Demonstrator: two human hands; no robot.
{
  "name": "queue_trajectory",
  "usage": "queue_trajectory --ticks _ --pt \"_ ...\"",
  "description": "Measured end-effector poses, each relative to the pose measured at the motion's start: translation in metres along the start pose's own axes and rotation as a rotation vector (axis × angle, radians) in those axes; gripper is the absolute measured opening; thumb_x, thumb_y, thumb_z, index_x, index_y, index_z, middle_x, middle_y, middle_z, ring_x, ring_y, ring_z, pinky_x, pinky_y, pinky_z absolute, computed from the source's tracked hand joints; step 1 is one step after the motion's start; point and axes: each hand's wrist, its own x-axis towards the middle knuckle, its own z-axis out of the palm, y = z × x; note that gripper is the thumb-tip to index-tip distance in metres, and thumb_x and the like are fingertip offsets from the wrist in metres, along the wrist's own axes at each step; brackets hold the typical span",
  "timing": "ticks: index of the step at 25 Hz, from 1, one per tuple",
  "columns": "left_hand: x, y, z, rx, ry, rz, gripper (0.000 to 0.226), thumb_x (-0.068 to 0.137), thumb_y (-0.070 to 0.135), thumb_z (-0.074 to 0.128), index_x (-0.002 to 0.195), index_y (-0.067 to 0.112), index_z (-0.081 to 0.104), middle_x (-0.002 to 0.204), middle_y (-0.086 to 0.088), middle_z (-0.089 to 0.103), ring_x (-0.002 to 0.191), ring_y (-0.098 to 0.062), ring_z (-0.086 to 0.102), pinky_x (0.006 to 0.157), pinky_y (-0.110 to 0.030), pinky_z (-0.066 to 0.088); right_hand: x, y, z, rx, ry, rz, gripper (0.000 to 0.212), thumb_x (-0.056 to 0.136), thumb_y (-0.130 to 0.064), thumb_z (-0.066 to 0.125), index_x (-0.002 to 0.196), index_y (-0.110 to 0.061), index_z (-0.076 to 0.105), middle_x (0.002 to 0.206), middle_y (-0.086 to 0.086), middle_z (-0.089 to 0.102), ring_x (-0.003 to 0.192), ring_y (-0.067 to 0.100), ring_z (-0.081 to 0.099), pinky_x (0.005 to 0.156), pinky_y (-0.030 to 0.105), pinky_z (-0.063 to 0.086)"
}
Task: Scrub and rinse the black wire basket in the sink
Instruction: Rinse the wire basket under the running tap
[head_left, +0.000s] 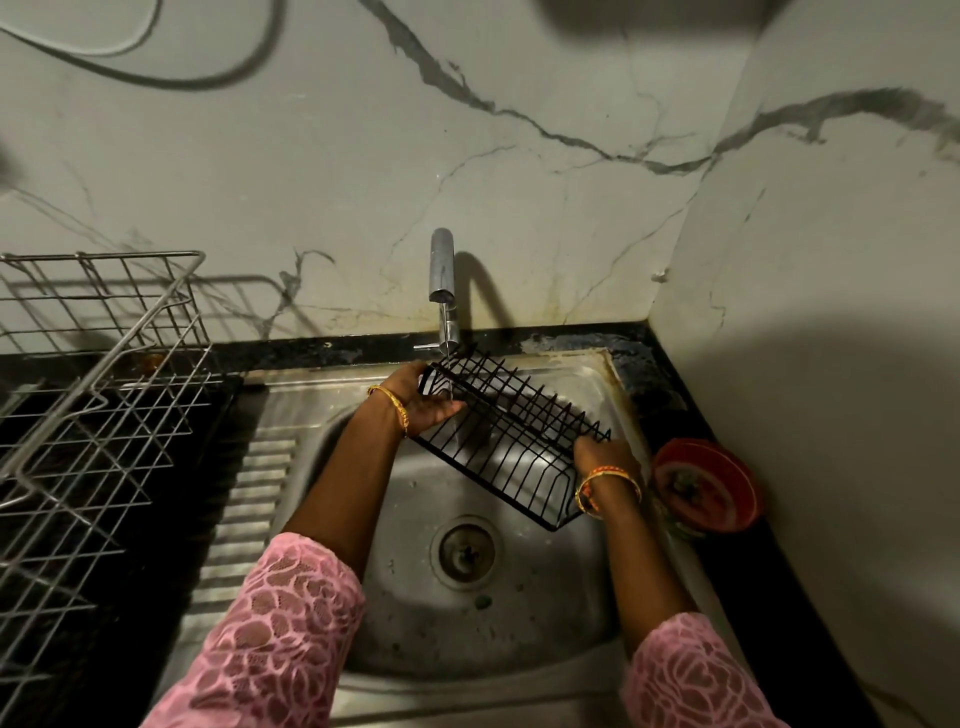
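My left hand (423, 397) and right hand (597, 453) each grip an end of the basket (511, 441), tilted over the sink (519, 613) under the tap (442, 270) stream.

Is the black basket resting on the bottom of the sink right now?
No, both hands hold the basket up, tilted above the sink floor under the tap.

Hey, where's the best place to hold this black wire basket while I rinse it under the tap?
Probably by its two short ends, as now: left hand on the end under the tap, right hand on the near end. The black wire basket is long and tilted over the sink, so end frames give firm rims and leave the wires open to water.
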Motion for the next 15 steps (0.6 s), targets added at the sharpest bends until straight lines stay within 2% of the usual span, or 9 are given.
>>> queue_trajectory --ticks 2,4,6,7,9,11,13,15 --pt "-0.008 0.001 0.007 -0.059 0.018 0.018 0.023 0.102 0.018 0.033 0.091 0.003 0.045 0.101 -0.028 0.053 0.109 -0.039 0.052 0.100 -0.045 0.042 -0.001 0.009 0.007 0.061 -0.069 0.043 0.026 0.077 -0.014 0.050 0.090 0.001 0.065 0.089 0.020 0.067 0.085 0.035 0.063 0.074 0.040 0.050" --pt "-0.010 0.002 0.014 -0.085 0.019 0.025 0.020 0.100 0.008 0.032 0.087 -0.001 0.043 0.103 -0.027 0.052 0.108 -0.038 0.055 0.101 -0.044 0.044 0.002 0.019 0.016 0.155 -0.170 0.157 0.017 0.078 -0.016 0.047 0.081 -0.005 0.061 0.079 0.013 0.061 0.077 0.030 0.061 0.077 0.046 0.053" --pt "-0.014 0.001 0.021 -0.100 -0.004 0.022 0.017 0.098 0.000 0.031 0.091 -0.004 0.045 0.114 -0.030 0.050 0.117 -0.039 0.054 0.098 -0.043 0.047 0.005 0.028 0.022 0.323 -0.273 0.309 0.018 0.085 -0.018 0.044 0.080 -0.005 0.055 0.081 0.012 0.059 0.077 0.028 0.059 0.078 0.045 0.053" --pt "-0.015 0.000 0.024 -0.105 -0.006 0.026 0.016 0.097 -0.002 0.031 0.092 -0.004 0.046 0.114 -0.029 0.051 0.117 -0.037 0.055 0.097 -0.041 0.047 0.008 0.033 0.025 0.378 -0.319 0.371 0.022 0.089 -0.016 0.039 0.077 -0.002 0.051 0.082 0.014 0.058 0.073 0.026 0.057 0.073 0.041 0.051" --pt "-0.024 -0.004 0.031 -0.142 -0.030 0.045 0.018 0.097 -0.003 0.031 0.089 -0.004 0.047 0.101 -0.027 0.055 0.101 -0.034 0.060 0.092 -0.038 0.050 0.010 0.039 0.030 0.419 -0.407 0.423 0.030 0.094 -0.010 0.031 0.071 -0.001 0.048 0.085 0.013 0.057 0.065 0.020 0.052 0.067 0.037 0.047" --pt "-0.032 -0.008 0.031 -0.251 -0.030 0.064 0.023 0.099 0.001 0.028 0.088 -0.005 0.047 0.101 -0.028 0.054 0.091 -0.035 0.058 0.081 -0.039 0.053 0.010 0.041 0.038 0.441 -0.453 0.407 0.029 0.094 -0.008 0.030 0.079 -0.002 0.055 0.089 0.009 0.059 0.064 0.016 0.053 0.062 0.034 0.049" --pt "-0.031 -0.009 0.020 -0.402 0.017 0.087 0.029 0.100 0.001 0.021 0.106 -0.008 0.048 0.120 -0.029 0.049 0.102 -0.038 0.057 0.084 -0.044 0.049 0.009 0.038 0.044 0.454 -0.438 0.363 0.026 0.095 -0.014 0.035 0.088 -0.007 0.059 0.084 0.006 0.061 0.059 0.013 0.057 0.052 0.030 0.051" --pt "-0.029 -0.009 0.002 -0.548 0.073 0.116 0.043 0.099 -0.003 0.014 0.136 -0.003 0.035 0.140 -0.025 0.041 0.125 -0.038 0.048 0.083 -0.047 0.047 0.008 0.032 0.047 0.475 -0.428 0.306 0.022 0.094 -0.011 0.037 0.087 -0.007 0.058 0.076 0.008 0.057 0.053 0.016 0.052 0.053 0.034 0.053"
